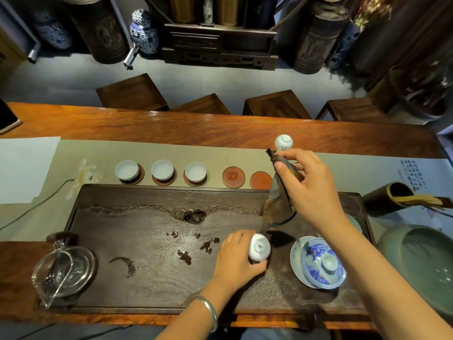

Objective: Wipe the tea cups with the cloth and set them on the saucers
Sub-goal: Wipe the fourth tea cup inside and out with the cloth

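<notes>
Left hand [236,260] over the near part of the tea tray [147,278], grip closed on an inverted white cup [259,247]. Right hand [311,190] at tray's far right edge, grip pinching the hanging cloth [278,207]. Beyond the tray: three cups on saucers [161,173], two bare saucers [233,177], another inverted cup [283,142].

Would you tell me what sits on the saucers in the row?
The three left saucers each hold an upright cup; the next two saucers are bare, the last partly hidden behind the cloth.
</notes>
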